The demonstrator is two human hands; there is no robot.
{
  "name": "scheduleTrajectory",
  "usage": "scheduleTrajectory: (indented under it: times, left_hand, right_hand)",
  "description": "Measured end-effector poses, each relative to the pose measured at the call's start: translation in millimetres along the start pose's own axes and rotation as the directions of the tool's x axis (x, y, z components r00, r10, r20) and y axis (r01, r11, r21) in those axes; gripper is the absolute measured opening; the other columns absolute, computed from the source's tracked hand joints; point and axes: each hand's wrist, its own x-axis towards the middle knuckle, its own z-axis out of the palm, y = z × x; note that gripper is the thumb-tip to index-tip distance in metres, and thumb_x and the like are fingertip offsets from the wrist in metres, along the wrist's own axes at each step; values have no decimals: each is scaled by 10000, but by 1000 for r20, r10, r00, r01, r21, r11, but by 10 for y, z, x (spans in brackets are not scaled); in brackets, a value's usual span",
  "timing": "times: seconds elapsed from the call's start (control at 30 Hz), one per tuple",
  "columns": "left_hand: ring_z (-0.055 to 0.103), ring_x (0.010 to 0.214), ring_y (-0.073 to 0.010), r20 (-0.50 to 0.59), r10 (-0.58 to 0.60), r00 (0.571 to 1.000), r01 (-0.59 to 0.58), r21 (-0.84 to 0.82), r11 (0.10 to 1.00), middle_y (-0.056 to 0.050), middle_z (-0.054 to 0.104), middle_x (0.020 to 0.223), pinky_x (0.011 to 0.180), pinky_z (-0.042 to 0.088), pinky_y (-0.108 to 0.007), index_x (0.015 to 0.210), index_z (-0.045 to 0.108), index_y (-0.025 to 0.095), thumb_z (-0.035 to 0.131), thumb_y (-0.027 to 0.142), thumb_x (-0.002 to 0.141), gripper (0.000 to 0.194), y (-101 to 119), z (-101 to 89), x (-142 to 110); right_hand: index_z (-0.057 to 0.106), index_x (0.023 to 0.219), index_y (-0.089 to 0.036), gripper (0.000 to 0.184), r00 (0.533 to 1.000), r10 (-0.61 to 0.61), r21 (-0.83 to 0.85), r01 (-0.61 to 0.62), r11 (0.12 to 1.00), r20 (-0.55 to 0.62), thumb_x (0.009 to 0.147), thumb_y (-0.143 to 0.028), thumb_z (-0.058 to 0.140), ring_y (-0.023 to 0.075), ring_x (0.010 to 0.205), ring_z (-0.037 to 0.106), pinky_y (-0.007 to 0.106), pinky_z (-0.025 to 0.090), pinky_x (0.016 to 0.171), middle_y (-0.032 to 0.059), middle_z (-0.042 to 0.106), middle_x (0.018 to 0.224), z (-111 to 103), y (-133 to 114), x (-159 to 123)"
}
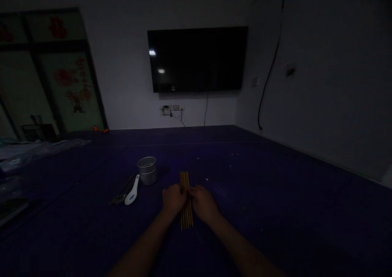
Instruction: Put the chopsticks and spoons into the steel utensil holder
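Far left, red sign (58, 27) on top door pane (38, 29): looks like 福, "good luck", but dim. Red shape (4, 32) on pane left of it: too dark to read. Lower door pane (49, 91): red writing (82, 74) runs down beside red pictures (64, 77), too blurry to read. Blue mark (132, 197) on white spoon (133, 190), near left: too small to read.

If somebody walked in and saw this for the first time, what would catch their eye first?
Probably the big dark TV, high on the far wall with two bright reflections at its left. Next, the row of thin sticks on the purple surface, with the left hand and right hand on it. The white spoon also stands out, lying beside the metal cup to the left of the hands.
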Motion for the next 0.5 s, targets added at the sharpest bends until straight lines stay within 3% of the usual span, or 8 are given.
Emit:
scheduleTrajectory:
  times: [0.5]
  left_hand:
    - [642, 939, -203, 6, -32, 999, 31, 4, 999, -75, 690, 1014, 723, 435, -262, 1014, 643, 209, 387, 416, 880, 355, -6, 33, 12]
  right_hand:
    - [680, 1020, -183, 403, 999, 47, -37, -47, 998, -2, 796, -50, 372, 185, 1064, 568, 285, 390, 929, 84, 678, 1049, -86, -99, -43]
